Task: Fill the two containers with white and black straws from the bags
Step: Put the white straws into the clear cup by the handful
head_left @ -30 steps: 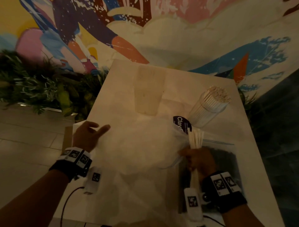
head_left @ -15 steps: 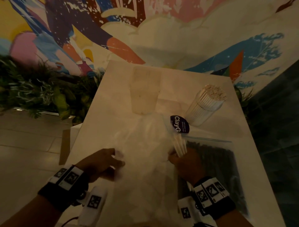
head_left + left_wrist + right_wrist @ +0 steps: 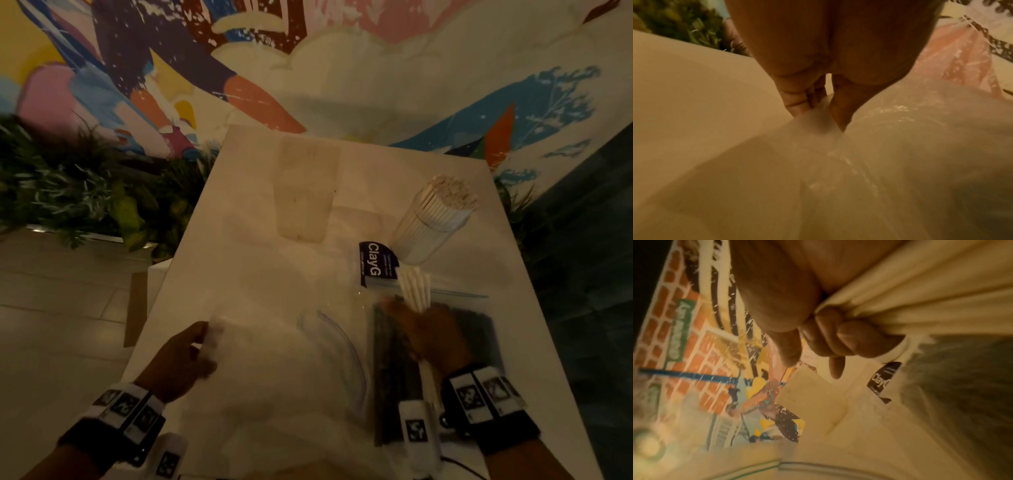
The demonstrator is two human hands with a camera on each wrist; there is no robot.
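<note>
My right hand (image 3: 430,334) grips a small bundle of white straws (image 3: 415,289) over a clear zip bag of black straws (image 3: 394,377) on the white table (image 3: 239,212); the right wrist view shows the fingers (image 3: 838,337) curled round the white straws (image 3: 920,296). My left hand (image 3: 181,359) pinches the edge of a nearly empty clear plastic bag (image 3: 274,359), seen as thumb and fingers (image 3: 809,97) on the film (image 3: 838,162). One clear container (image 3: 435,219) at the right is packed with white straws. An empty clear container (image 3: 306,192) stands at the back middle.
A dark "ClayG" label (image 3: 376,262) lies beside the full container. Green plants (image 3: 68,192) line the table's left side, and a painted mural wall (image 3: 342,68) stands behind. The floor (image 3: 51,308) lies to the left and a dark surface to the right.
My left hand moved nearer and took hold of the clear bag's edge, flattening it. My right hand carried the white straws lower and to the right, over the black-straw bag.
</note>
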